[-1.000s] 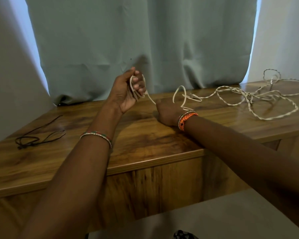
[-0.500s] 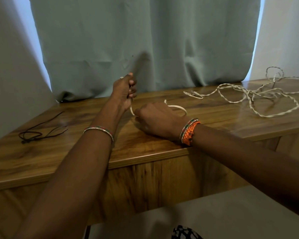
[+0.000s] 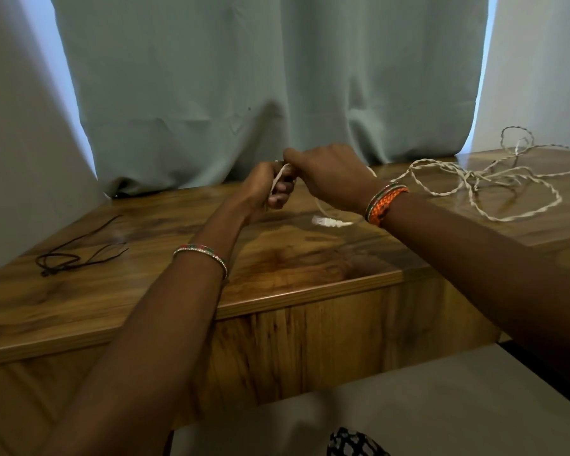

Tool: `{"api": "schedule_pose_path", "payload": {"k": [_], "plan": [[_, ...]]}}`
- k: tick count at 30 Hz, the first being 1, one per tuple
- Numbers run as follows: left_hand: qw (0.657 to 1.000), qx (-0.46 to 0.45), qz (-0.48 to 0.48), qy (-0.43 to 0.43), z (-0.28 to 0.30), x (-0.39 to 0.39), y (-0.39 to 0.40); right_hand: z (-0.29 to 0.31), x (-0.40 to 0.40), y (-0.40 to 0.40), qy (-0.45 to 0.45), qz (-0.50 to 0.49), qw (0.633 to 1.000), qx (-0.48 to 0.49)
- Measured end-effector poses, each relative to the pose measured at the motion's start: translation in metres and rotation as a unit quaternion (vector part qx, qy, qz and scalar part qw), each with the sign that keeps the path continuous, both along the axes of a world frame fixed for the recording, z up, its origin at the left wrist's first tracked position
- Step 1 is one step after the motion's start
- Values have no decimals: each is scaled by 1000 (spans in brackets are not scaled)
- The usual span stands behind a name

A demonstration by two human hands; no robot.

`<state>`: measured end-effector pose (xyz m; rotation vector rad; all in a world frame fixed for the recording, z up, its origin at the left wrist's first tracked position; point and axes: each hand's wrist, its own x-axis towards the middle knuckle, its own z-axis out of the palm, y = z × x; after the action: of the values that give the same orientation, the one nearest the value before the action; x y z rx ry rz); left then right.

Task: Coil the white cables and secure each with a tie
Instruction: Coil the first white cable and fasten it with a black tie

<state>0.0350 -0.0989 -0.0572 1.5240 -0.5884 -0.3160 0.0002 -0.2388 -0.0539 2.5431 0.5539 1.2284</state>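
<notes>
A long white twisted cable (image 3: pixel 481 179) lies in loose tangled loops on the right of the wooden table (image 3: pixel 277 268). One end of it runs to my hands, raised together above the table's middle. My left hand (image 3: pixel 264 185) is closed around a few turns of the cable. My right hand (image 3: pixel 329 176) sits just above and to the right of it, pinching the cable against the left hand. A white plug end (image 3: pixel 326 222) hangs in a loop below my right wrist.
A thin black tie cord (image 3: pixel 76 255) lies loose on the left of the table. A pale green curtain (image 3: pixel 260 87) hangs right behind the table's back edge. The table's front edge is near my forearms.
My right hand rose from the table surface and came up over the left hand, carrying the cable with it. The left hand stayed in place, still gripping the turns.
</notes>
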Motion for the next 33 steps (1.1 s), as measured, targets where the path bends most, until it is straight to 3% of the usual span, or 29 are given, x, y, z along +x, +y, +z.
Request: {"api": "schedule_pose_path", "payload": {"k": [7,10,16,20,23,28,30,31,33], "plan": [[991,21,-116,55,9,-7,5,3,20,-22,-121,47,990,-60],[981,11,-174,87,14,-8,13,10,25,-24,-150,17,988,-32],[940,-54,-321,104,15,-5,36,-7,39,-41,-57,-104,985,128],[949,-117,-283,77,15,-2,37,-19,45,-45,16,-165,978,122],[956,-222,-187,50,20,1,39,-22,45,-51,53,-170,964,197],[929,-359,-65,60,22,8,40,-28,50,-60,100,-196,934,280],[932,-358,11,55,20,14,37,-24,50,-55,183,-140,885,404],[937,-341,45,53,18,18,35,-21,48,-50,229,-65,834,498],[950,-296,88,54,12,26,32,-10,44,-42,315,110,675,658]]}}
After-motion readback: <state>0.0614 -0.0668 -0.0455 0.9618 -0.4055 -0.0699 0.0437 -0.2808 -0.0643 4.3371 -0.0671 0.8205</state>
